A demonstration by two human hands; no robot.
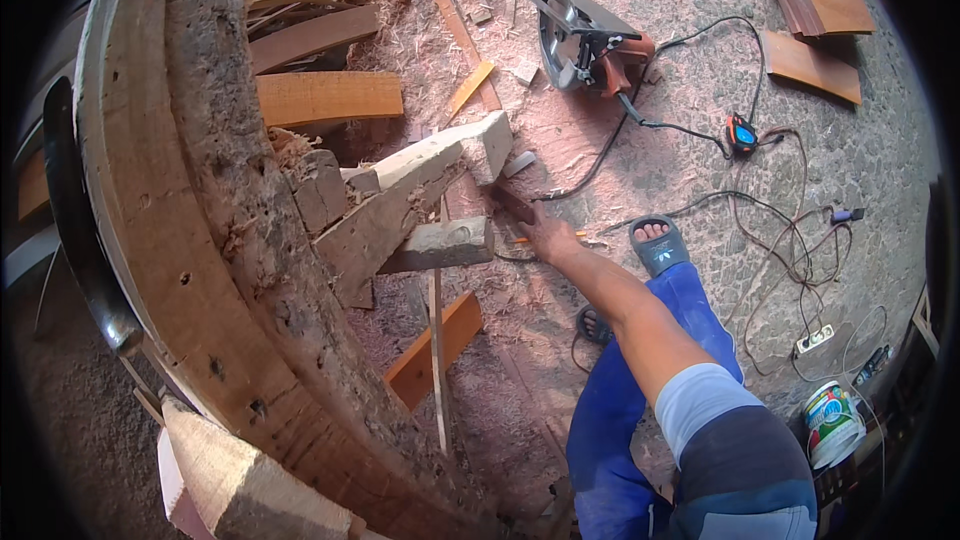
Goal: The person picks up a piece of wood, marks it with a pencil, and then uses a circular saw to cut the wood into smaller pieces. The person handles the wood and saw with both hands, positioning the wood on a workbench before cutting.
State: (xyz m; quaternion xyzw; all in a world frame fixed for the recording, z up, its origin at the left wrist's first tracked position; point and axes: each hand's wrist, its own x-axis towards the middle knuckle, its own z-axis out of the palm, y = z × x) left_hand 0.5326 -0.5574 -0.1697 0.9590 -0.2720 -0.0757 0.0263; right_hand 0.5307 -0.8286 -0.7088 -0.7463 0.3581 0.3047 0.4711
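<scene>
Leans in from the lower right of the frame in a white-and-dark sleeve (740, 440) and blue trousers (612, 430), beside a massive curved timber (140, 170) down the left side and a rough-cut wooden block (240, 475) at lower left. Holds the right hand (545, 233) low near the center, with fingers against the near end of a dark brown wood piece (511, 203), just beside the tip of a pale angled beam (420, 160); too small to tell whether pinching or merely touching. Has a thin orange stick (581, 234) showing beside that hand, and wears gray sandals (660, 258) right of and below it. Includes a white power strip (815, 340) and a printed tub (833, 427) at lower right, with tangled cords (796, 240) above. Shows farther off a circular saw (600, 50) at upper center, an orange-and-blue case (741, 134) to its right, and brown boards (815, 65) at upper right.
</scene>
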